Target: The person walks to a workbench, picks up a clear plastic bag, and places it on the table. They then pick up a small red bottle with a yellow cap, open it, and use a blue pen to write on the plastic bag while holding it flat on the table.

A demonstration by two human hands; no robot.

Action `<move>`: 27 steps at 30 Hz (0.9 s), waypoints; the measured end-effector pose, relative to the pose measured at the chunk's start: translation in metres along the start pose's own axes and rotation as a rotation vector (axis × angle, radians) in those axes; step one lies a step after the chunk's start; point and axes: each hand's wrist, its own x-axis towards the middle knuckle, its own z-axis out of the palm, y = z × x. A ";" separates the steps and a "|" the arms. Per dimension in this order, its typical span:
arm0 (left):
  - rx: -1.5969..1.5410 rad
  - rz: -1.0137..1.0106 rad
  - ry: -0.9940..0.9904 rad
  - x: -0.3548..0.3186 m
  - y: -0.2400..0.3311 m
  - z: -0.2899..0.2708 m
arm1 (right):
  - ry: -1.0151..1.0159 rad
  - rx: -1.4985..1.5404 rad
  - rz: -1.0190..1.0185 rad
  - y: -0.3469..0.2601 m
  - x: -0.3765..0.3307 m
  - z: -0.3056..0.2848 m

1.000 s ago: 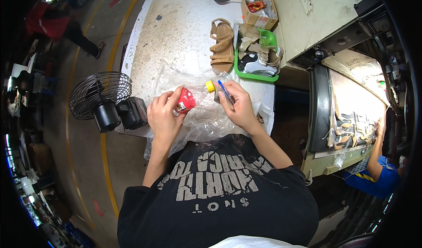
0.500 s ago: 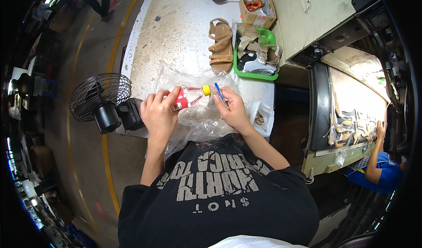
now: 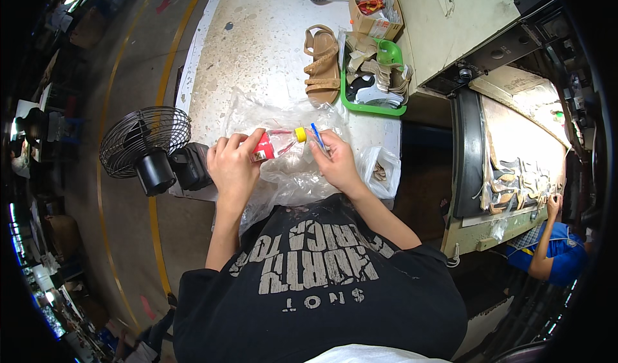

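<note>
My left hand is wrapped round a clear plastic bottle with a red label, held tilted with its yellow cap toward the right. In my right hand is a slim blue pen-like tool, pinched between thumb and fingers with its blue end just beside the cap. Whether the right fingertips touch the cap I cannot tell. Beneath both hands lies crumpled clear plastic sheeting on the worn white table.
Beyond my hands stand a brown strappy sandal, a green tray of cut pieces and a cardboard box. A white bag lies at right, a black fan at left. At a machine bed on the right a co-worker works.
My right hand has shifted slightly left, and both hands keep their holds. The co-worker's hand has moved a little lower. A passer-by at top left has mostly left view; another person shows at lower left.
</note>
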 end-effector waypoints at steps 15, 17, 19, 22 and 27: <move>0.019 -0.018 -0.042 -0.001 -0.003 0.001 | 0.121 -0.044 -0.147 0.012 0.001 0.011; -0.015 -0.020 -0.039 -0.003 -0.003 0.004 | 0.125 -0.063 -0.146 0.000 0.001 0.008; -0.054 -0.018 -0.030 -0.005 -0.001 0.006 | 0.069 -0.093 -0.090 -0.012 0.001 0.001; -0.195 -0.059 -0.056 -0.010 0.002 0.015 | 0.058 -0.102 -0.095 -0.029 0.003 -0.006; -0.576 -0.125 -0.070 -0.019 0.010 0.037 | 0.099 0.017 -0.134 -0.044 0.012 -0.012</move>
